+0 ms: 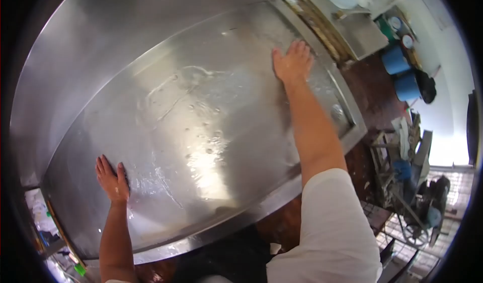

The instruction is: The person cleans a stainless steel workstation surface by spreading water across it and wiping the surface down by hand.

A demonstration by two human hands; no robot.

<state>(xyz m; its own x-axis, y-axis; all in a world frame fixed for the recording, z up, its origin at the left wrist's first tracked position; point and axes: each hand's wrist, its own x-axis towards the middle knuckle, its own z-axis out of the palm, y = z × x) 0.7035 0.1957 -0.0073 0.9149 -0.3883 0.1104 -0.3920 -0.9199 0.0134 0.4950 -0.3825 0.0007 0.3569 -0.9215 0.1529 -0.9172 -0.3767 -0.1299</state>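
A wide stainless steel table [241,117] with a raised rim fills the view, its surface wet with streaks and puddles of water. Near its left end, my left hand [111,181] lies flat on the metal, thumb apart from the fingers. My right hand [294,63] is stretched far across to the upper right part of the table, palm down with fingers spread, close to the rim. Neither hand shows anything held. What lies under the palms is hidden.
A steel backsplash [121,26] rises along the far side. Beyond the right edge are a metal bench [357,31], blue buckets [396,60], and a machine with a wheel [416,232]. The floor [370,82] is reddish brown. Assorted items [43,215] stand past the left end.
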